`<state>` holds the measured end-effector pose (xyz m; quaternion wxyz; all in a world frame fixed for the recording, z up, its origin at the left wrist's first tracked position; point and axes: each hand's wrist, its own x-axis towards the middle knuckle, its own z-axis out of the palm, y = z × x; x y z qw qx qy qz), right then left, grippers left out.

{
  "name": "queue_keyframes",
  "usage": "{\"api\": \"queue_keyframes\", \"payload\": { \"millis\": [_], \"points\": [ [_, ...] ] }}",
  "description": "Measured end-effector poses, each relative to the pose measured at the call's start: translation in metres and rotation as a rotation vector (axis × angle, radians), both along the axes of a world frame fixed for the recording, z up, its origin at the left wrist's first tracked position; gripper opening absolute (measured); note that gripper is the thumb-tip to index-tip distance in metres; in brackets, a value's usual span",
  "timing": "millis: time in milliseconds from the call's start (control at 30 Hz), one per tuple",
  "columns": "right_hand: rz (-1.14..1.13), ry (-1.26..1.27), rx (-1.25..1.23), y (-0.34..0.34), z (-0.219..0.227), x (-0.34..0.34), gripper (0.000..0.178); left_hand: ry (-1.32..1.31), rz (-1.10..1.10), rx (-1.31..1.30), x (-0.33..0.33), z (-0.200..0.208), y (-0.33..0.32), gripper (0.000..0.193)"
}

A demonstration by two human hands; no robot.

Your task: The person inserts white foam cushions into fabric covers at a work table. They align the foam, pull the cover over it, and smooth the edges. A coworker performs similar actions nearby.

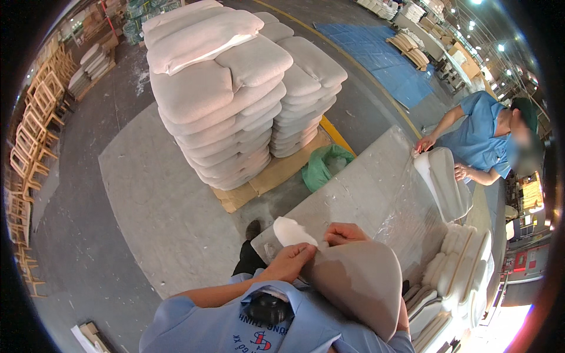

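Observation:
A beige, rounded cushion [359, 276] lies tilted against my front and right forearm. White fluffy padding [288, 232] sticks out past its far left end. My left hand [291, 261] is closed, with thumb and fingers pinching the cushion's fabric edge beside the padding. Just right of it, my right hand [346, 233] is curled closed at the same edge; its fingertips are partly hidden. The right forearm passes beneath the cushion, mostly out of sight.
Before me stands a table [376, 170] with a plastic-covered top. Tall stacks of cushions [223, 94] rise from cardboard beyond it, near a green sack [323, 167]. A co-worker [485, 132] handles another cushion [444, 182] at the right. More cushions [453, 265] are piled close to my right.

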<state>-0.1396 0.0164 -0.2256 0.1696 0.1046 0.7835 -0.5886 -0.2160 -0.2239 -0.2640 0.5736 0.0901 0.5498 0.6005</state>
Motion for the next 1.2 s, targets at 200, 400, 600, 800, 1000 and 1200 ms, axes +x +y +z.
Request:
{"api": "queue_keyframes", "payload": {
  "millis": [200, 400, 600, 800, 1000, 1200],
  "points": [
    [-0.044, 0.137, 0.136, -0.026, -0.020, -0.050, 0.017, 0.182, 0.303, -0.103, -0.024, -0.030, -0.001, 0.039],
    [-0.135, 0.003, -0.114, -0.024, -0.072, -0.074, 0.017, 0.385, 0.329, -0.245, -0.045, -0.035, 0.003, 0.045],
    [-0.277, -0.134, -0.471, -0.033, -0.099, -0.082, 0.018, 0.415, 0.387, -0.315, -0.047, -0.043, -0.005, 0.045],
    [-0.436, 0.102, -0.629, -0.041, -0.123, -0.067, 0.030, 0.432, 0.427, -0.257, -0.051, -0.104, -0.006, 0.044],
    [-0.228, 0.105, -0.423, -0.041, -0.143, -0.084, 0.035, 0.496, 0.187, -0.360, -0.079, -0.152, -0.015, 0.029],
    [-0.113, 0.254, 0.377, -0.005, -0.148, -0.064, 0.040, 0.287, -0.328, 0.091, -0.135, -0.120, -0.007, 0.072]
  ]
}}
